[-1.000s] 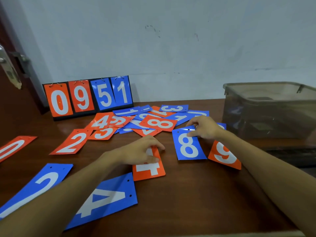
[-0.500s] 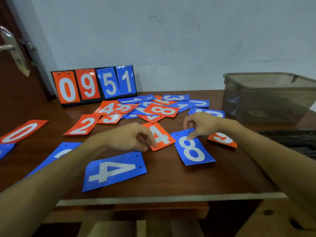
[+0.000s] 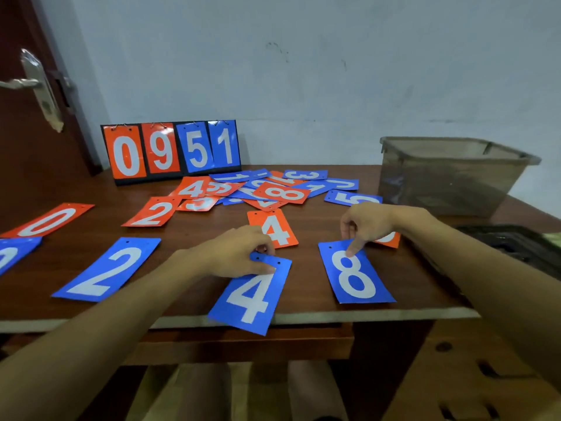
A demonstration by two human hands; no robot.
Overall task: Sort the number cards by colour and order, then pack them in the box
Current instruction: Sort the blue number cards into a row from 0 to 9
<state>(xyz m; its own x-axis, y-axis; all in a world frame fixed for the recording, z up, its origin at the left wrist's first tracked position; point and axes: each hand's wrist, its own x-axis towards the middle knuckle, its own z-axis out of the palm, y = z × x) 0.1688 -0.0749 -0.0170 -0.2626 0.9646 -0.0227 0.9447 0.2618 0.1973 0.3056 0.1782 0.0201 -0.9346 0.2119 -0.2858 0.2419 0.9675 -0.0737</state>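
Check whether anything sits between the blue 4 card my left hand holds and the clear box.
Yes. The right hand, its finger pressing the blue card marked 8, lies between the blue card marked 4 and the clear grey plastic box.

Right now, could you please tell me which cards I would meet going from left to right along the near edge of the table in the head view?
Blue card cut off by the frame → blue 2 card → blue 4 card → blue 8 card.

Glossy, smooth blue plastic 4 card (image 3: 252, 299) over the polished dark wooden table (image 3: 315, 221); at two o'clock, a smoky translucent plastic box (image 3: 449, 177).
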